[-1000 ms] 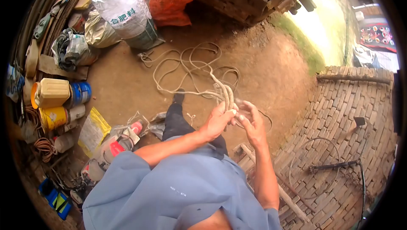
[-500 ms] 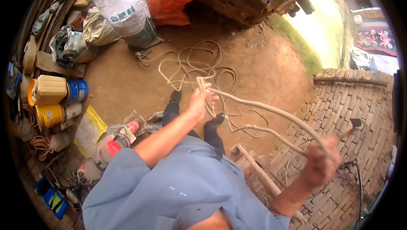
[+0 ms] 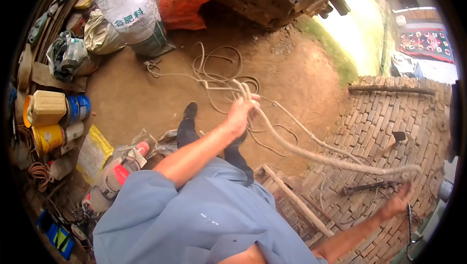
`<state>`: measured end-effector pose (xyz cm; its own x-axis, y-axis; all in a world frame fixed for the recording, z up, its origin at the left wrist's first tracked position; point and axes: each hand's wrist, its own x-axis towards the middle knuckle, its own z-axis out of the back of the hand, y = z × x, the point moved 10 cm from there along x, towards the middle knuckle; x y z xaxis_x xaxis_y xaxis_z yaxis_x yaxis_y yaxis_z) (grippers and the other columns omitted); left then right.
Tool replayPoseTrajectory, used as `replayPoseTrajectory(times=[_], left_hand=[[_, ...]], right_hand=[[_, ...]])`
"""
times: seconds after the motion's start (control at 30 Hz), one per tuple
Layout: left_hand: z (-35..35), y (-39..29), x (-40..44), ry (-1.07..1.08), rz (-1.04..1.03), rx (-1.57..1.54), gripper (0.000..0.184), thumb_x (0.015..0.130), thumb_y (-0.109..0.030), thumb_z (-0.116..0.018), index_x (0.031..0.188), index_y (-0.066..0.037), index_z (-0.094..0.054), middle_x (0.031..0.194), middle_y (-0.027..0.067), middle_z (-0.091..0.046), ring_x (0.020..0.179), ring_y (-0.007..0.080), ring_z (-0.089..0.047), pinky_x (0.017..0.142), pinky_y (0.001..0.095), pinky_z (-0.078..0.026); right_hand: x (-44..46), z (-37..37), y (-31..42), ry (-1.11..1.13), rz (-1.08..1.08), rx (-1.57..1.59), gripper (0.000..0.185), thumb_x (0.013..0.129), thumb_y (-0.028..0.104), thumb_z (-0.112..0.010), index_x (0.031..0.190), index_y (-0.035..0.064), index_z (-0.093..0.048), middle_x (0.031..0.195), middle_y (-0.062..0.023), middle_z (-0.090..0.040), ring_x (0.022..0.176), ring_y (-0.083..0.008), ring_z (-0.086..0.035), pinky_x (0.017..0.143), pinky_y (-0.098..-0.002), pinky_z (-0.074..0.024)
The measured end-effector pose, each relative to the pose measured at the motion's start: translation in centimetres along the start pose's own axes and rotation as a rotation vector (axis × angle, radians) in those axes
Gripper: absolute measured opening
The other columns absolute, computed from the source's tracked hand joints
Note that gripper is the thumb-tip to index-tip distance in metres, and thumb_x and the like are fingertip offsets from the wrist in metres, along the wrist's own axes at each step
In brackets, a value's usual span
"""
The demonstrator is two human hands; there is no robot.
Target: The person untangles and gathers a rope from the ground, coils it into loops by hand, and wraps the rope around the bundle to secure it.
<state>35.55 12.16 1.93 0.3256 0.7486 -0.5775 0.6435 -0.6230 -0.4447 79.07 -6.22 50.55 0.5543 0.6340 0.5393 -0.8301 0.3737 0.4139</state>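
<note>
My left hand (image 3: pixel 242 114) is closed around several strands of a pale rope (image 3: pixel 321 158), held in front of my body above the ground. From this hand a thick strand stretches right and bends back in the air just above my right hand (image 3: pixel 400 200). My right hand is far out to the right, somewhat blurred, with its fingers stretched and apparently apart from the rope. A second, thinner strand runs from near the left hand towards the bricks. More rope lies in loose loops on the dirt floor beyond the left hand.
A white sack (image 3: pixel 129 8) and an orange sack (image 3: pixel 187 1) stand at the far side. Buckets and a beige jerrycan (image 3: pixel 47 108) line the left. A red-and-grey machine (image 3: pixel 116 179) sits by my left side. Brick paving (image 3: pixel 369 123) and a wooden frame (image 3: pixel 296 200) are on the right.
My right hand has moved outward to the right and its fingers have opened from the rope. The strand now reaches further right. My left hand has shifted slightly right, still gripping the rope.
</note>
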Motion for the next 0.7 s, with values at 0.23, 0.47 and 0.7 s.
replayPoseTrajectory(times=[0.23,0.47,0.7], left_hand=[[-10.5,0.5,-8.4,0.332,0.098,0.235,0.024,0.1,-0.017,-0.057,0.12,-0.004,-0.059,0.094,0.0021,-0.063,0.081,0.0097,-0.061,0.073,0.0264,-0.051],[-9.6,-0.6,-9.4,0.392,0.027,0.255,0.021,0.102,-0.014,-0.052,0.119,-0.004,-0.06,0.1,0.0025,-0.065,0.083,0.0084,-0.06,0.075,0.0253,-0.05],[-4.6,-0.3,-8.0,0.16,0.087,0.316,0.037,0.104,-0.02,-0.05,0.137,-0.004,-0.053,0.11,0.008,-0.066,0.085,0.013,-0.066,0.076,0.0268,-0.053]], right_hand=[[-17.0,-25.3,14.1,0.632,-0.034,0.575,0.043,0.097,0.004,-0.053,0.14,-0.0027,-0.051,0.136,-0.0176,-0.058,0.121,-0.0279,-0.061,0.106,-0.0411,-0.0498],[-27.5,-32.0,14.9,0.961,-0.833,1.449,0.044,0.101,0.019,-0.058,0.138,-0.004,-0.052,0.132,-0.0156,-0.06,0.116,-0.0295,-0.063,0.098,-0.042,-0.0532],[-23.5,-29.6,15.4,0.772,-0.825,1.604,0.032,0.104,0.033,-0.056,0.104,0.002,-0.066,0.106,-0.0104,-0.064,0.098,-0.0234,-0.063,0.085,-0.0427,-0.056]])
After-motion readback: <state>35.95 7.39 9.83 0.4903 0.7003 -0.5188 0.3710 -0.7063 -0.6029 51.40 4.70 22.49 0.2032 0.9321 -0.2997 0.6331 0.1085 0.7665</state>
